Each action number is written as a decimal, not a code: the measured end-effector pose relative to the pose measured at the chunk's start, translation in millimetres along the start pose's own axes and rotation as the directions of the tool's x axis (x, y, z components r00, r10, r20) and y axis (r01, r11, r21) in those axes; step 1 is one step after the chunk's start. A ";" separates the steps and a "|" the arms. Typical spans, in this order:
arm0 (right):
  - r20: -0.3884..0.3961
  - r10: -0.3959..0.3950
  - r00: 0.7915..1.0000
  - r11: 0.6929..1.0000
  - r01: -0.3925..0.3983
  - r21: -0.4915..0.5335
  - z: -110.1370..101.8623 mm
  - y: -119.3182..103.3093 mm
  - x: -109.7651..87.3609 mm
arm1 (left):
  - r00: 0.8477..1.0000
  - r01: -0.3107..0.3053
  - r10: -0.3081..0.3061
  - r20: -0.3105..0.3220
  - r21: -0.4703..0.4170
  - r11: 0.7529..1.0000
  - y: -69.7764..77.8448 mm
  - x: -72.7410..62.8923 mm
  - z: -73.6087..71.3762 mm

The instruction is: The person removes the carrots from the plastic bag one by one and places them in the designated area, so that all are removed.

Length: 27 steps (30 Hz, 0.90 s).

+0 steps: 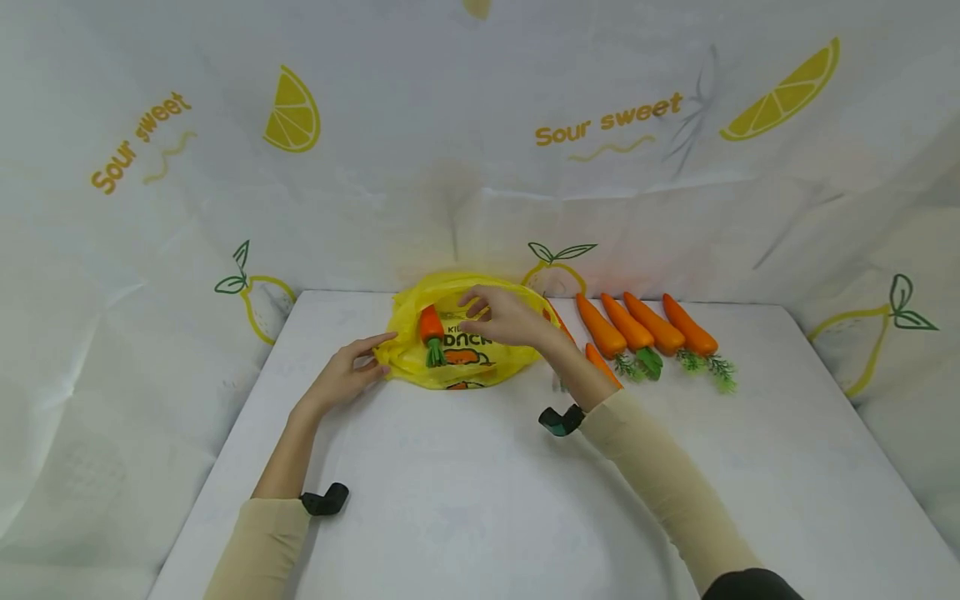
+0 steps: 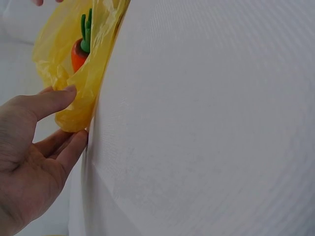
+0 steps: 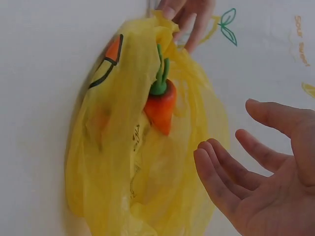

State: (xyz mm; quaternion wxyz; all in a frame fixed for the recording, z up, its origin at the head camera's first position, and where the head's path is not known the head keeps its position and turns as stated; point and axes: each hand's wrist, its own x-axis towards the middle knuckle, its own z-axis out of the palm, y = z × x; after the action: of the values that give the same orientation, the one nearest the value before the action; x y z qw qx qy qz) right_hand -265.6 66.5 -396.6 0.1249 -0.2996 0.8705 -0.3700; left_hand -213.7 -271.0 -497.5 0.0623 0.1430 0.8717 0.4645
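A yellow plastic bag (image 1: 405,360) with dark lettering lies on the table, its mouth spread wide. Inside the opening sits a small toy carrot (image 1: 431,323) with a short green top; the right wrist view shows this carrot (image 3: 161,107) among the bag's folds. My left hand (image 1: 341,379) pinches the bag's left edge, the thumb (image 2: 59,101) above and the fingers underneath. Over the right part of the opening hovers my right hand (image 1: 506,317), fingers loosely bent and apart, with nothing in them.
Several long orange carrots (image 1: 600,327) with green tops lie in a row right of the bag. Another carrot (image 1: 602,365) is partly covered by my right forearm. A white wall covering (image 1: 420,183) with lemon prints rises behind the table (image 1: 450,483).
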 end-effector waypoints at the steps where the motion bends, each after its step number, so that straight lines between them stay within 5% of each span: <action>1: 0.005 0.007 1.000 1.000 -0.007 0.005 4.0 0.9 4.6 | 1.000 -0.001 0.001 0.000 0.000 1.000 0.6 -0.3 -0.1; 14: -0.004 0.089 0.996 0.996 -0.089 -0.006 53.4 11.6 48.5 | 1.000 -0.004 0.004 0.009 0.000 1.000 3.9 -1.1 1.3; 27: -0.044 0.187 0.981 0.982 -0.187 0.007 78.1 16.8 58.7 | 1.000 0.008 -0.008 0.011 -0.001 1.000 7.4 -3.8 1.1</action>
State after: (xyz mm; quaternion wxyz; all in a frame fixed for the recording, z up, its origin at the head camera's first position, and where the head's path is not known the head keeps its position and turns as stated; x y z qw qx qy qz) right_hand -284.9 -4.8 -462.8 0.1405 -0.2080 0.8968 -0.3644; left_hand -208.3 -267.4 -492.1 0.0688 0.1420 0.8717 0.4639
